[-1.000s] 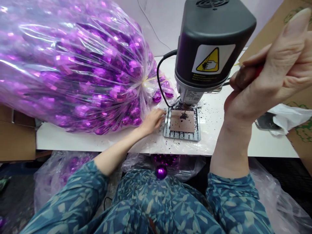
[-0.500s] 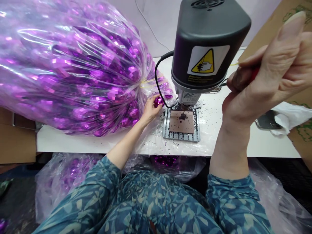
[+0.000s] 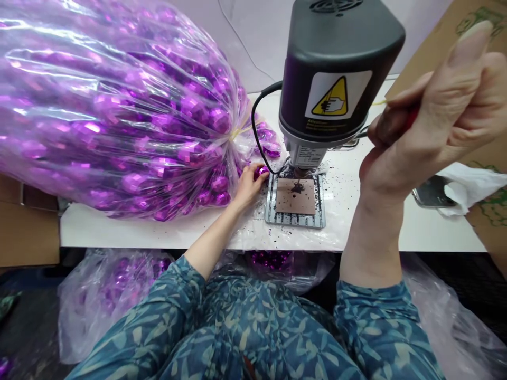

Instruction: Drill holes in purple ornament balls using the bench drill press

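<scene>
My left hand (image 3: pixel 248 186) has its fingers closed on a shiny purple faceted ball (image 3: pixel 262 170), just left of the drill press base plate (image 3: pixel 271 215). Up at the right, my right hand (image 3: pixel 431 121) is wrapped around the red-and-black feed handle (image 3: pixel 412 117) of the bench drill press (image 3: pixel 343 63). Under its chuck, a brown board (image 3: pixel 304 205) with a small hole lies on the slotted plate, strewn with dark shavings. The drill tip stands over the pile of shavings, and whether it touches the board is hidden.
A huge tied clear bag (image 3: pixel 130 121) of purple balls fills the left of the white table (image 3: pixel 372 232). A black cable (image 3: pixel 254 119) loops beside the drill. Right of it lie a phone (image 3: pixel 433 192) and white tissue (image 3: pixel 469 184). Cardboard (image 3: pixel 489 211) stands at the right edge.
My left hand has moved a little right and toward me with the purple ball, closer to the base plate. My right hand stays on the handle, almost unmoved.
</scene>
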Motion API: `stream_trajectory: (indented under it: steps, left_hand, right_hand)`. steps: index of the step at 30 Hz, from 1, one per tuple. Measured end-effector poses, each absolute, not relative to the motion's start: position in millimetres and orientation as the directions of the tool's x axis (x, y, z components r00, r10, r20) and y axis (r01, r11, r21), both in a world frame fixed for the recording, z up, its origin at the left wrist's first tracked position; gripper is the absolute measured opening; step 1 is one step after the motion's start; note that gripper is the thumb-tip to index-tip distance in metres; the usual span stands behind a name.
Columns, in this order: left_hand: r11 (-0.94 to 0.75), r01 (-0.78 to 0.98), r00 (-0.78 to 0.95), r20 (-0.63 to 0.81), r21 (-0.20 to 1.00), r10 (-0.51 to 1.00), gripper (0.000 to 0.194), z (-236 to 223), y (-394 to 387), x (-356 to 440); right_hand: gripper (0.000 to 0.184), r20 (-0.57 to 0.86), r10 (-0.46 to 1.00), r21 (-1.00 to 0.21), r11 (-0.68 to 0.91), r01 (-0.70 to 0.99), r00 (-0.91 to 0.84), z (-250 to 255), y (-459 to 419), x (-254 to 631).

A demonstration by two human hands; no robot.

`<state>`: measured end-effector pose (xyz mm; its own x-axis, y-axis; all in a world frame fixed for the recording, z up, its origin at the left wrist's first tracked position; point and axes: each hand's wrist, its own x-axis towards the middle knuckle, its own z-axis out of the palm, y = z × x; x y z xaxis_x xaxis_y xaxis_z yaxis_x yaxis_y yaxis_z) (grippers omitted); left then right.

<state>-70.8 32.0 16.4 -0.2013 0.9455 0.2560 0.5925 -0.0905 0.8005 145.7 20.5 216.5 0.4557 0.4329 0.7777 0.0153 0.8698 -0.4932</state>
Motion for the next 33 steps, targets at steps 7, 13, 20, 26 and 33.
stream_trajectory:
  steps: [7, 13, 20, 26, 33]
  left_hand:
    - [-0.211, 0.362, -0.231, 0.307, 0.908, 0.923, 0.018, 13.2, 9.7, -74.2]
    - [-0.271, 0.332, -0.112, 0.323, 0.904, 0.94, 0.035, 12.9, -31.0, -67.5]
    - [-0.047, -0.114, -0.099, 0.036, 0.992, 0.994, 0.055, 22.7, -26.8, -41.9]
    - [-0.083, -0.169, -0.044, 0.077, 0.982, 0.996, 0.069, 13.8, -0.3, -27.4]
    - [-0.171, -0.055, 0.005, 0.172, 0.984, 0.985, 0.07, 1.6, 7.3, -21.5]
  right_hand:
    - [0.043, 0.787, 0.428, -0.492, 0.87, 0.033, 0.445, 214.2, 17.1, 144.6]
    - [0.046, 0.809, 0.36, -0.416, 0.909, 0.02, 0.466, 213.2, 24.8, 143.0]
    - [0.048, 0.789, 0.385, -0.443, 0.897, 0.009, 0.479, 213.1, 21.4, 142.0]
    - [0.054, 0.775, 0.396, -0.458, 0.889, 0.006, 0.492, 211.5, 23.1, 142.7]
    - [0.049, 0.788, 0.408, -0.47, 0.882, 0.022, 0.462, 213.7, 15.6, 142.4]
